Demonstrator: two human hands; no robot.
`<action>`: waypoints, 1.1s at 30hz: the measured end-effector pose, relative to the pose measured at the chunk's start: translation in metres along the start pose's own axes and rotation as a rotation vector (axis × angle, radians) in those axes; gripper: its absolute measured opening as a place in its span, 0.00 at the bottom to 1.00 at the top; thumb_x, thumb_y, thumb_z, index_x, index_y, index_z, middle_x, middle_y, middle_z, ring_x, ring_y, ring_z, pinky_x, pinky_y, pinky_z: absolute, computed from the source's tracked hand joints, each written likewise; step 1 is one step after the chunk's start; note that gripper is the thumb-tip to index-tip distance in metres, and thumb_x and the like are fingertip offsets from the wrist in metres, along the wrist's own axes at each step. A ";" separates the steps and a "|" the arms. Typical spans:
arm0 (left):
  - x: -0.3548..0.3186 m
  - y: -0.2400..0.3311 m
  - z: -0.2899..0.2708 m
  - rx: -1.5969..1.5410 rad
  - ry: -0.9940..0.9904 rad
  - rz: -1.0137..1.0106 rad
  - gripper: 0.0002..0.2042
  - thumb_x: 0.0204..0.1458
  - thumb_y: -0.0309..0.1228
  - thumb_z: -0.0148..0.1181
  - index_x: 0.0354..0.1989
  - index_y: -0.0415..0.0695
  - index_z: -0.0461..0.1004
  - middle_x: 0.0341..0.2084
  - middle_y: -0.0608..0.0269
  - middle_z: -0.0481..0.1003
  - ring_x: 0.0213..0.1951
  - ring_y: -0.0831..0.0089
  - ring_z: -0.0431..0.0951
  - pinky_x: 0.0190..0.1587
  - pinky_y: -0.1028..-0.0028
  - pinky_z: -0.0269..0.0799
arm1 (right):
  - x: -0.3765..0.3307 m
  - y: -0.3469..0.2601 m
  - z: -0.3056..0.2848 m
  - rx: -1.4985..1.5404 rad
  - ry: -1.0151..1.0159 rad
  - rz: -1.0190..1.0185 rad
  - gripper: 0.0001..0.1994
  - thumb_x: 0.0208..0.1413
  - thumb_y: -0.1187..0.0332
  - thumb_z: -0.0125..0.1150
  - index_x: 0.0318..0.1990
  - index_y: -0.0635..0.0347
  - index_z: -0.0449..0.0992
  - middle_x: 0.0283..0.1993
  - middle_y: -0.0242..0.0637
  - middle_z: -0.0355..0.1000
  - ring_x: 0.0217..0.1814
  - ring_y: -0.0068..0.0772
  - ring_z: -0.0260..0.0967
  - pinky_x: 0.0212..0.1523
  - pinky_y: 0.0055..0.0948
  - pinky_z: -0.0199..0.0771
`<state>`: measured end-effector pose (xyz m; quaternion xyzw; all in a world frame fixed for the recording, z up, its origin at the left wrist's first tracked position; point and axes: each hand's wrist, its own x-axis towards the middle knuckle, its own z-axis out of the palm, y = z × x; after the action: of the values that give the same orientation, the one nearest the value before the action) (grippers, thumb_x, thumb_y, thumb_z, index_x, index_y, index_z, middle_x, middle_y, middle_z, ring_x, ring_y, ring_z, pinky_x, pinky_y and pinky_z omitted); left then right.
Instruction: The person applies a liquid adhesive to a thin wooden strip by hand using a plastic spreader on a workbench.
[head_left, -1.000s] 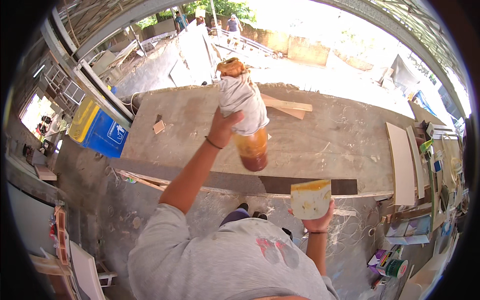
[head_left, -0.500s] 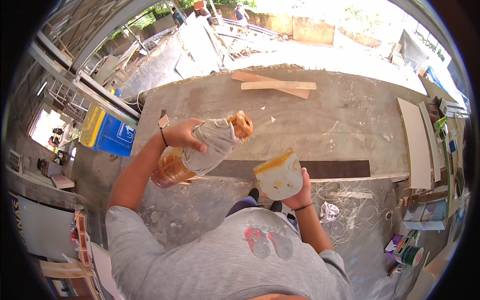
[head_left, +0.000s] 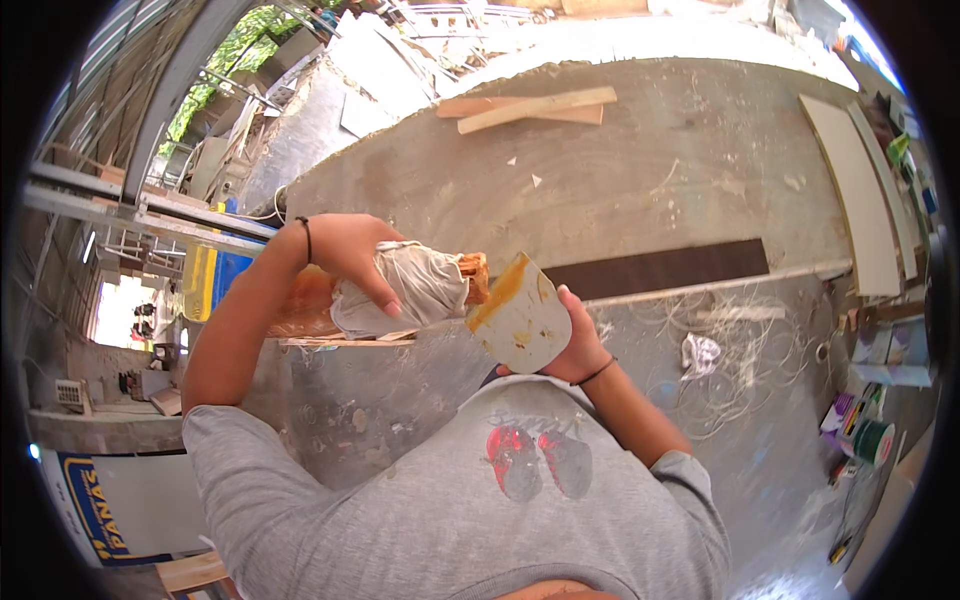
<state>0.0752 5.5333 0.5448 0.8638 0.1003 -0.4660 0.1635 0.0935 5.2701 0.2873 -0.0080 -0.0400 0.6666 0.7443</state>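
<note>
My left hand [head_left: 352, 258] grips a translucent amber plastic bottle [head_left: 303, 303] through a pale grey cloth [head_left: 405, 290] wrapped round it. The bottle lies tilted almost level, its mouth [head_left: 474, 277] pointing right and caked with orange-brown glue-like stuff. Close to that mouth is a flat pale spreader [head_left: 525, 322] with one rounded end, held by my right hand [head_left: 580, 340]. Amber stuff coats the spreader's straight edge, and darker smears mark its face. The mouth and that edge appear to meet; whether they touch I cannot tell.
Beyond my hands spreads a large worn board [head_left: 400, 180]. A dark brown strip [head_left: 660, 268] lies along its near edge, with crossed wooden slats [head_left: 540, 108] farther back. Pale panels [head_left: 850, 200] rest at the right. Tangled strands [head_left: 740, 345] and a crumpled cloth [head_left: 700, 353] are on the floor.
The bottle has tipped nearer to level, and its mouth and the spreader have come together. My view has shifted downward, so the board sits higher in the picture.
</note>
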 end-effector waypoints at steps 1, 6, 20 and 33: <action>0.000 0.002 -0.001 0.023 -0.015 -0.027 0.38 0.30 0.47 0.81 0.52 0.39 0.77 0.42 0.54 0.82 0.44 0.67 0.82 0.49 0.70 0.75 | 0.000 0.001 0.001 0.004 0.002 0.012 0.36 0.61 0.34 0.42 0.69 0.48 0.60 0.64 0.42 0.65 0.61 0.49 0.68 0.49 0.60 0.74; 0.001 0.015 -0.012 0.142 -0.019 -0.077 0.39 0.28 0.54 0.78 0.49 0.39 0.78 0.40 0.51 0.82 0.43 0.62 0.82 0.47 0.68 0.76 | -0.001 0.002 0.003 -0.020 0.040 0.018 0.37 0.61 0.33 0.40 0.68 0.49 0.61 0.63 0.41 0.67 0.60 0.45 0.69 0.47 0.56 0.77; 0.013 0.030 -0.029 0.290 -0.056 -0.069 0.40 0.27 0.48 0.80 0.49 0.34 0.76 0.38 0.50 0.81 0.41 0.63 0.82 0.48 0.68 0.74 | 0.006 0.011 0.007 -0.073 0.043 0.094 0.39 0.57 0.30 0.43 0.64 0.51 0.64 0.53 0.41 0.70 0.46 0.39 0.73 0.34 0.45 0.79; 0.007 0.035 -0.033 0.334 -0.044 -0.165 0.49 0.24 0.56 0.78 0.52 0.28 0.72 0.43 0.40 0.79 0.47 0.54 0.80 0.52 0.66 0.73 | 0.015 0.006 0.009 -0.149 0.069 0.115 0.40 0.56 0.29 0.42 0.65 0.49 0.64 0.57 0.41 0.68 0.51 0.40 0.69 0.36 0.46 0.76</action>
<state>0.1164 5.5139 0.5623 0.8573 0.0881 -0.5068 -0.0189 0.0885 5.2854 0.2965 -0.0885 -0.0632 0.7026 0.7032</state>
